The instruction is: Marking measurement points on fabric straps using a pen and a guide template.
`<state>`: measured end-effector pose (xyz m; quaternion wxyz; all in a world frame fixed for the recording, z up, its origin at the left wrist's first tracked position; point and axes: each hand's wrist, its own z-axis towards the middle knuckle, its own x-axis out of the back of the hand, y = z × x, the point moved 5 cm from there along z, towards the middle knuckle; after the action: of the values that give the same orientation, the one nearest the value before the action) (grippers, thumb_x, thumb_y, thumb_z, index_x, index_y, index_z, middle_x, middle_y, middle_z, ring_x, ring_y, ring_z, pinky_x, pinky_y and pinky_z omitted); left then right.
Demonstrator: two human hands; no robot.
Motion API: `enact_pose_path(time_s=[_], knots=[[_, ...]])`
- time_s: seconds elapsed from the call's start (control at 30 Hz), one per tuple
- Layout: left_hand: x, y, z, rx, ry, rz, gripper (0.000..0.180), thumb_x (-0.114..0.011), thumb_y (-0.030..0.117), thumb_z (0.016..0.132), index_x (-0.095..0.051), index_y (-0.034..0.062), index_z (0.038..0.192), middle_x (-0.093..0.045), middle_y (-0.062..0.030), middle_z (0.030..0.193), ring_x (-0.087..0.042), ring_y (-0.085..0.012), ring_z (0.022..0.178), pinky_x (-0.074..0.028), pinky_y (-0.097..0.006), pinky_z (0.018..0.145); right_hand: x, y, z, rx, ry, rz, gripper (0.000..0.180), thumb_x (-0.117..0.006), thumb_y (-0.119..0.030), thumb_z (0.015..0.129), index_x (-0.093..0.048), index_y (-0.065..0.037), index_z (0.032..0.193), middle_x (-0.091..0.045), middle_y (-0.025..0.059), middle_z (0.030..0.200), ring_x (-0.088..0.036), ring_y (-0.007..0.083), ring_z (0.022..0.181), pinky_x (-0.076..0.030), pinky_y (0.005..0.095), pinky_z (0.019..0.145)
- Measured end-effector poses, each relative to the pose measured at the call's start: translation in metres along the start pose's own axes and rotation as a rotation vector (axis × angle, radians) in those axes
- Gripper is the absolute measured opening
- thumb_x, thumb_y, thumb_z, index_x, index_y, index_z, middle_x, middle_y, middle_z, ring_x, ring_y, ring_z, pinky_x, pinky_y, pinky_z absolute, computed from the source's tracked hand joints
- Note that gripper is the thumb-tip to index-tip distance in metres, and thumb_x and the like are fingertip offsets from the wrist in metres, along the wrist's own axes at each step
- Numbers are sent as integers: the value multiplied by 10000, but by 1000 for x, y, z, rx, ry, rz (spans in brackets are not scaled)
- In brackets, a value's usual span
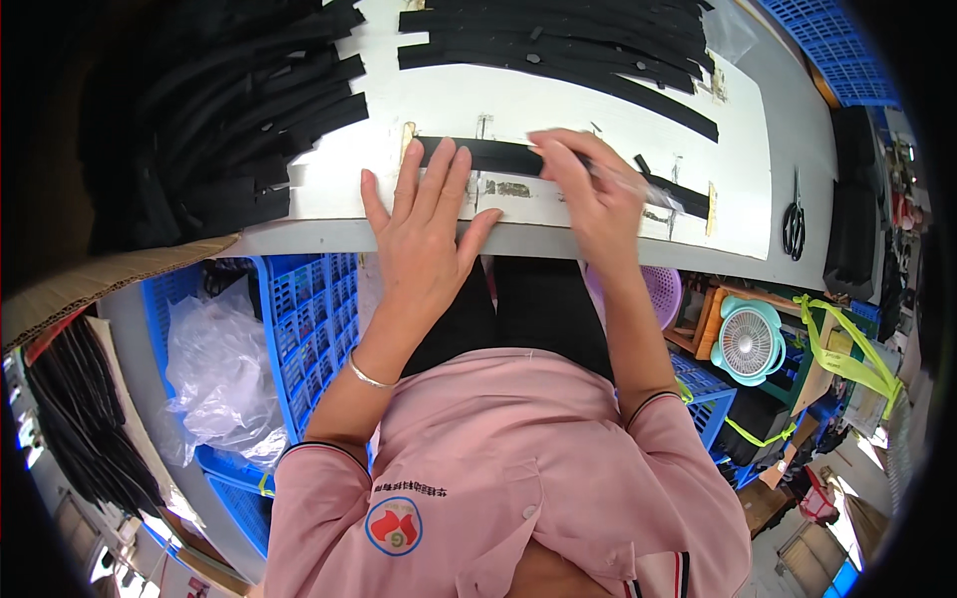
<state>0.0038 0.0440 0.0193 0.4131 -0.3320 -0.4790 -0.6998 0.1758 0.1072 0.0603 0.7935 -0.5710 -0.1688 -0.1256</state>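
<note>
A grey table (800,130) carries a white board (740,159) and black scissors (794,227).

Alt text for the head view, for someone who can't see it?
A person's left hand rests on a black strip on a white board, while the right hand holds a blurred, pen-like tool at the strip. More black strips lie beyond and left; scissors lie right.

Your long, narrow black strip (500,155) lies flat across the upper middle of the frame, sloping gently down to the right, partly covered near its left end. Your slim, translucent pen-like tool (640,187), blurred, slants down rightward over the strip's right half.
</note>
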Motion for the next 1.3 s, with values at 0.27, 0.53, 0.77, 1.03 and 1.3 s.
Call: enact_pose_path(time_s=[0.27, 0.53, 0.77, 1.03, 1.3], knots=[[-1, 1, 3, 6, 35, -18, 626, -764, 412, 899, -628, 77, 1411, -596, -66, 1467, -432, -286, 1474, -122, -644, 1223, -41, 26, 12, -193, -48, 92, 222, -719, -189, 992, -770, 26, 973, -751, 48, 823, -625, 48, 638, -472, 223, 572], [0, 0, 1, -16, 66, -23, 618, -763, 416, 892, -640, 63, 1384, -590, -61, 1468, -459, -293, 1445, -126, -656, 1217, -47, 28, 12, -81, -52, -106, 236, -734, -222, 971, -777, 9, 950, -778, 40, 906, -680, 123, 612, -497, 261, 569], [-1, -1, 1, -18, 77, -15, 627, -770, 415, 882, -641, 62, 1383, -594, -60, 1458, -461, -293, 1438, -125, -653, 1216, -45, 21, 12, -126, -25, -55, 223, -724, -250, 966, -794, -40, 950, -759, 38, 788, -665, 123, 570, -489, 273, 548], [-3, 0, 3, -5, 70, -26, 608, -772, 409, 879, -657, 80, 1377, -606, -49, 1444, -464, -285, 1435, -119, -646, 1216, -45, 30, 7, -29, -149, -102, 218, -723, -290, 947, -810, -91, 925, -714, 28, 668, -628, 137, 512, -455, 280, 513], [-3, -1, 2, -11, 34, -15, 606, -783, 387, 876, -654, 88, 1387, -602, -52, 1466, -442, -292, 1463, -111, -637, 1220, -31, 26, 4, -193, -197, 219, 183, -703, -155, 975, -783, 6, 940, -752, 55, 789, -593, 64, 621, -469, 222, 594]])
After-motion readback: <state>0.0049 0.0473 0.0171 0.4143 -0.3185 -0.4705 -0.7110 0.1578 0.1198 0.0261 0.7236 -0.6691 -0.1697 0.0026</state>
